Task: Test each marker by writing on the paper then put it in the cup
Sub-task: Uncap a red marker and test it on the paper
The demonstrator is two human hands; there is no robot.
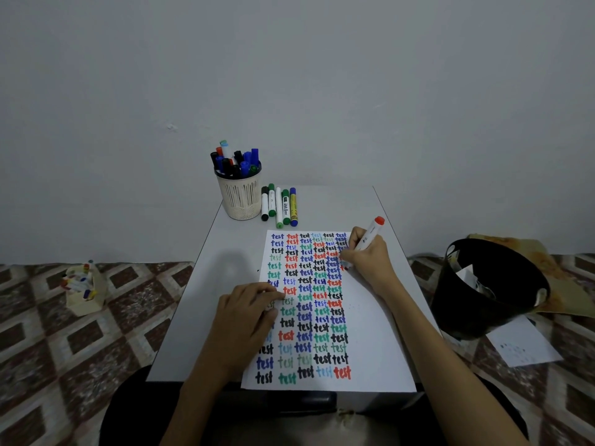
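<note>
Writing is being done on the paper (370, 304) by the right hand (367, 255), which is wrapped tight around a white marker (370, 236) with a red end. The marker is tilted, its red end pointing up and away, and its tip is hidden behind the fingers near the top right of the written rows. The paper is covered with the word "test" many times over — in black, blue, red and green. The left hand (248, 313) is laid flat on the left side of the paper with the fingers spread a little, and nothing is held in it. The paper is kept on a small grey table (206, 300). At the far left corner of the table a cream cup (240, 197) is seen, and it is filled with markers standing up. Just beside the cup, to its right, five more markers (279, 206) are laid side by side — flat on the table. A black bin (489, 284) is seen on the patterned floor to the right, and a small box of markers (82, 289) is seen on the floor to the left.
</note>
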